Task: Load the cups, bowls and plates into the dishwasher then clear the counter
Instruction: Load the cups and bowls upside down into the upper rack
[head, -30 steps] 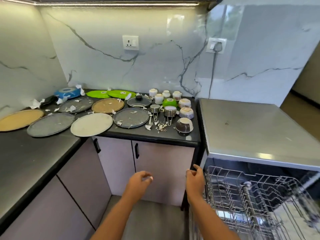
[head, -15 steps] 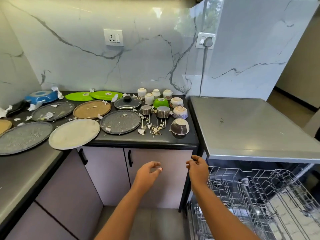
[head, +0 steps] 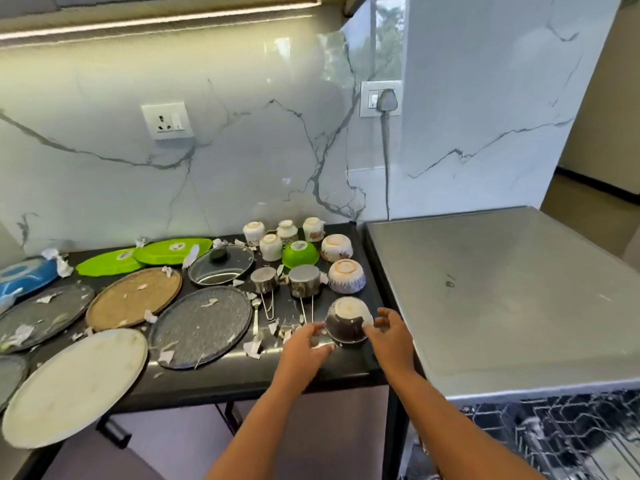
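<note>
Between the fingers (head: 311, 332) sits a dark-glazed, glossy ceramic bowl (head: 346, 330). Beneath them the black counter (head: 311, 374) is smooth and shiny. Right of them the dishwasher top (head: 502, 289) is brushed matt metal; to their left lie torn paper scraps (head: 252, 349).

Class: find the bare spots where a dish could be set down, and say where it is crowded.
Freest: the steel dishwasher top, right of the black counter. Also the counter's front strip, in front of the grey speckled plate. Crowded: the back right, among cups, bowls and scraps.
</note>
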